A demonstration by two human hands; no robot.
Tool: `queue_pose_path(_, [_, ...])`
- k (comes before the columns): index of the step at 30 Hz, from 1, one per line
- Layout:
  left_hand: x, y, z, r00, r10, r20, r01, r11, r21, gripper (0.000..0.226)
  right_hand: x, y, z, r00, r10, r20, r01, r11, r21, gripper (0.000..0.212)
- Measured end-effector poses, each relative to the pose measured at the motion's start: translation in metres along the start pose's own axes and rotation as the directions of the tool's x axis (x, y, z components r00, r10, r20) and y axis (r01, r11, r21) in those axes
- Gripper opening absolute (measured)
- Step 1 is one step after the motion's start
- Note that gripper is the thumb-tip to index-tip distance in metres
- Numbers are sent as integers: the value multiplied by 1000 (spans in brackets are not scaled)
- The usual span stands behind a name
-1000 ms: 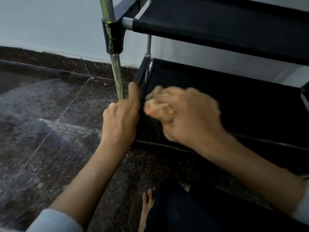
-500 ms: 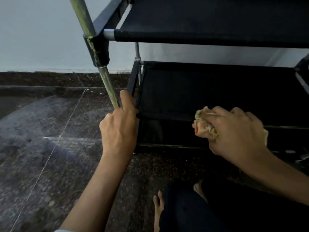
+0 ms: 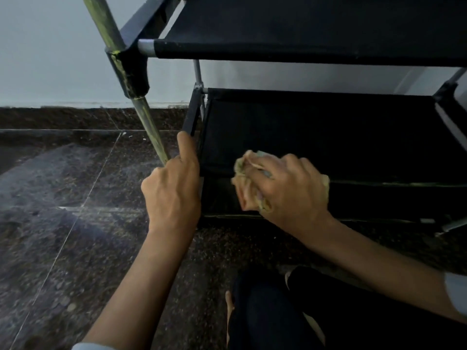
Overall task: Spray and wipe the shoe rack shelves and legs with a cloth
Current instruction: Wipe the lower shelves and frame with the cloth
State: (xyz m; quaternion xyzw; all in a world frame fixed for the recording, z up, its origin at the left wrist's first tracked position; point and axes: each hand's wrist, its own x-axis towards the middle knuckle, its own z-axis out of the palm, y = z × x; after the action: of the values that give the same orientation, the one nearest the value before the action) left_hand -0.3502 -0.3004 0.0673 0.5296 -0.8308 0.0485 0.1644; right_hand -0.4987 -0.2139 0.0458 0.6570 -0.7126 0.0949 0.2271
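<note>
- Left hand [image 3: 174, 195] clamped round the front metal leg [image 3: 149, 127] of the black shoe rack [image 3: 303, 50], index finger pointing up along the side bar.
- Right hand [image 3: 288, 190] bunched tight on a crumpled pale cloth [image 3: 243, 170], pressed to the front edge of the lowest shelf [image 3: 328, 132].
- Below, dark speckled floor [image 3: 75, 248].

The cloth [image 3: 242, 170] in my right hand [image 3: 285, 188] is pale yellow with some green. The shelf [image 3: 316, 132] beyond my fingers is black fabric. The leg [image 3: 149, 127] my left hand [image 3: 171, 193] holds is grey metal with yellow-green stains. The floor [image 3: 75, 236] is dark and speckled.
</note>
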Motion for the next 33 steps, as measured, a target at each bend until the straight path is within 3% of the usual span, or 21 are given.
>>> queue_pose_path(6, [-1,-1,3,1000,-14,-27,14,1000,1,34,-48,71,-18,949,234,210,-251,966,60,52])
queue_pose_path(8, [-2,0,3,999,-22,-28,23,1000,18,34,-45,93,-27,848,437,299,-471,881,47,47])
queue_pose_path(9, [-2,1,2,999,-30,-26,31,999,29,32,-43,105,-28,782,533,324,-588,803,98,50])
queue_pose_path(11, [-5,8,-2,999,-45,15,44,999,32,28,-39,132,-34,575,686,446,-813,416,408,58])
queue_pose_path(12, [-5,12,-6,998,-49,44,48,999,15,25,-37,142,-38,472,746,470,-816,167,554,55])
queue_pose_path(13, [-5,17,-10,997,-42,67,43,999,-14,22,-37,145,-39,389,804,450,-773,19,634,51])
queue_pose_path(15, [-2,26,-14,996,26,83,-18,994,-104,25,-28,121,-38,292,882,369,-684,-77,725,47])
queue_pose_path(16, [1,27,-12,992,88,90,-73,983,-167,30,-18,100,-35,309,895,322,-621,-67,781,57])
queue_pose_path(18, [8,29,-3,967,219,130,-171,937,-304,35,-3,57,-22,511,849,137,-563,210,799,76])
queue_pose_path(19, [10,29,4,954,263,146,-194,909,-369,31,5,37,-13,668,744,34,-523,436,732,80])
queue_pose_path(20, [11,28,12,948,283,146,-197,881,-429,25,8,21,-4,817,576,-5,-477,682,555,79])
queue_pose_path(21, [11,27,17,953,274,127,-185,862,-473,17,9,8,1,909,414,-40,-380,865,327,79])
queue_pose_path(22, [10,27,21,963,247,104,-164,849,-503,11,6,4,8,951,304,-48,-293,942,166,82])
queue_pose_path(24, [7,25,28,976,206,64,-139,830,-539,12,-1,6,14,967,256,2,-256,966,23,79])
queue_pose_path(28, [4,25,31,981,193,12,-154,820,-551,16,-7,35,3,944,320,81,-328,933,146,52])
queue_pose_path(30, [6,23,32,982,191,17,-149,819,-553,15,-16,53,-2,867,457,199,-493,845,209,45])
queue_pose_path(33, [7,25,32,984,175,30,-130,825,-550,14,-35,76,-6,795,567,216,-602,780,169,46])
